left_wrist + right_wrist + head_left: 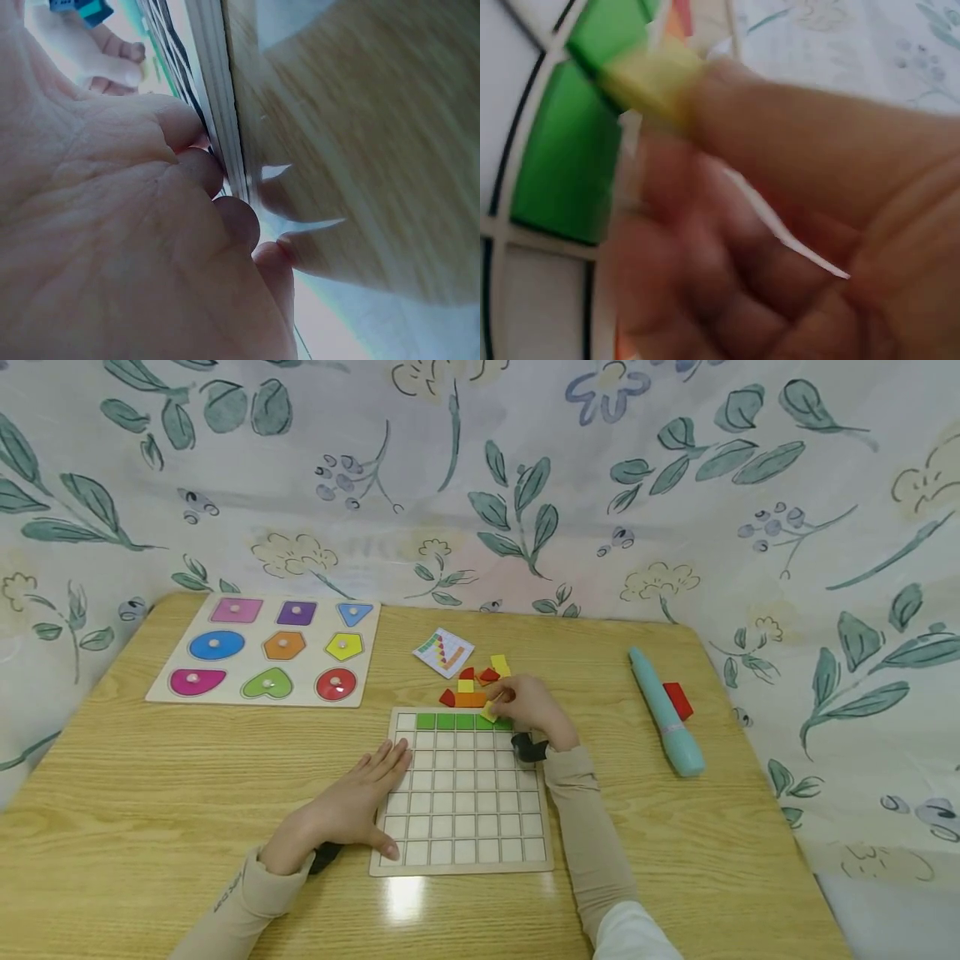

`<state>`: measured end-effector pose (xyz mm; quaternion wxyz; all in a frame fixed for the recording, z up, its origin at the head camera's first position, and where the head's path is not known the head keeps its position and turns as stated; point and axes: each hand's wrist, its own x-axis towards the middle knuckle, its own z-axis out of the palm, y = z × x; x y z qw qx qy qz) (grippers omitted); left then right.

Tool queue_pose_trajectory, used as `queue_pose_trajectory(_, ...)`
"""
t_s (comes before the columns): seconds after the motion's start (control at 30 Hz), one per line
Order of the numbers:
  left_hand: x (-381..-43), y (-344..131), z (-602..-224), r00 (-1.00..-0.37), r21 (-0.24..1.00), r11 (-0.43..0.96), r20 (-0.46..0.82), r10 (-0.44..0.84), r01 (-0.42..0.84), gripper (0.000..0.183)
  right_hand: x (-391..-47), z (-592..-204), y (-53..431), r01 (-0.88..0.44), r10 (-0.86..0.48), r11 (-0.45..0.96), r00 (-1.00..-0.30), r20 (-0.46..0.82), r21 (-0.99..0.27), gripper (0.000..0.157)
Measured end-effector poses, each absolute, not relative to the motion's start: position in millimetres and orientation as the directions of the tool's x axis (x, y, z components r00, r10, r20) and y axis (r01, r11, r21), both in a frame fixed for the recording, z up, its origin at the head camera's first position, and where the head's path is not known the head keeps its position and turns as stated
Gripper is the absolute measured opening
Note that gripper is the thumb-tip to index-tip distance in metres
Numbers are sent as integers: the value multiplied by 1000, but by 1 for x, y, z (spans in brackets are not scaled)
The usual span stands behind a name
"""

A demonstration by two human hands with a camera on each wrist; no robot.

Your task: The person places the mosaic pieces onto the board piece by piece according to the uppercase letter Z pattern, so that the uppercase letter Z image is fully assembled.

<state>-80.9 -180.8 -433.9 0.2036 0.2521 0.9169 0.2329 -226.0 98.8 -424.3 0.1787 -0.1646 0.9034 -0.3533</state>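
Observation:
A wooden grid board (461, 869) lies on the table, with several green square tiles (446, 721) along its far row; that row's leftmost cell is bare. My left hand (348, 802) rests on the board's left edge, fingers straight and thumb spread. In the left wrist view its fingertips meet the side of the board. Between thumb and fingers, my right hand (528, 703) pinches a yellow square tile (489, 712) over the far row. The right wrist view has this tile blurred, close to the green tiles.
Loose red, orange and yellow pieces (466, 686) lie behind the board, with a pattern card (444, 652) beyond them. A shape puzzle board (157, 689) is at the far left. On the right lie a turquoise stick-like object (667, 714) and a red block (678, 700).

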Motion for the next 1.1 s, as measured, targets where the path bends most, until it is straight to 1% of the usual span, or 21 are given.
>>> queue_pose_trajectory(0.13,-81,-181,-433,-789,532,765,-263,556,363,129,-222,-418,99,-169,-488,687,-828,-277,-707,9)
queue_pose_trajectory(0.23,-81,-180,-433,-788,532,765,-263,557,363,129,-219,-418,97,-160,-500,694,-809,-310,-702,6)
queue_pose_trajectory(0.4,-81,-180,-434,-789,533,766,-265,555,360,129,-216,-418,89,-218,-544,709,-774,-324,-670,3)
queue_pose_trajectory(0.53,-82,-180,-435,-788,534,766,-267,554,357,129,-215,-419,84,-256,-575,703,-753,-320,-663,4)
queue_pose_trajectory(0.83,-82,-180,-436,-793,536,769,-270,547,348,129,-214,-420,80,-222,-575,683,-751,-325,-696,8)
queue_pose_trajectory(0.93,-82,-180,-436,-792,538,767,-268,548,349,130,-215,-420,76,-229,-554,682,-782,-287,-694,10)
queue_pose_trajectory(1.0,-82,-180,-436,-792,535,769,-270,548,350,130,-215,-421,73,-231,-528,676,-814,-242,-699,16)
queue_pose_trajectory(1.1,-83,-180,-436,-790,534,768,-271,551,352,129,-216,-424,69,-250,-500,674,-847,-181,-695,33)
